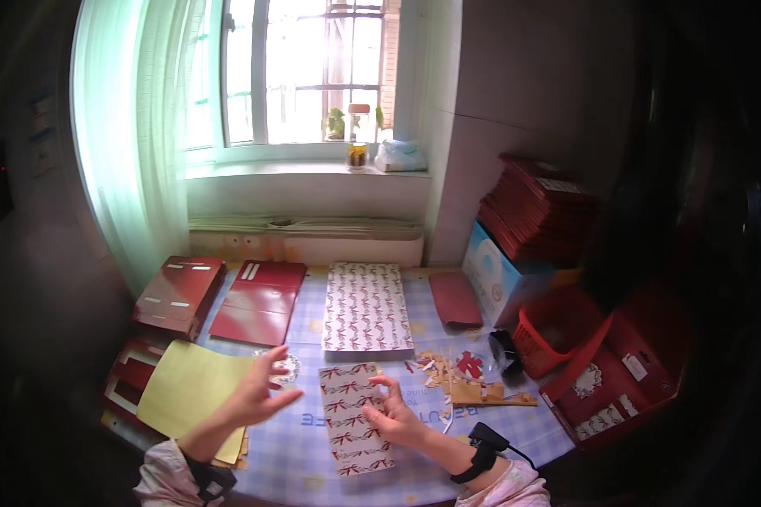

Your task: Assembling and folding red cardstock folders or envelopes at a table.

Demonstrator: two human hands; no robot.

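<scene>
The patterned sheet (354, 417) is lying flat on the surface (448, 406), long axis running away from the person. The right hand (395, 414) is resting on its right edge, fingers spread. The left hand (258, 390) is hovering just left of it, fingers apart, gripping nothing.

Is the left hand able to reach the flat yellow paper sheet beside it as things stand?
Probably yes. The left hand is open and raised right above the inner edge of the flat yellow paper sheet, and nothing lies between them.
</scene>
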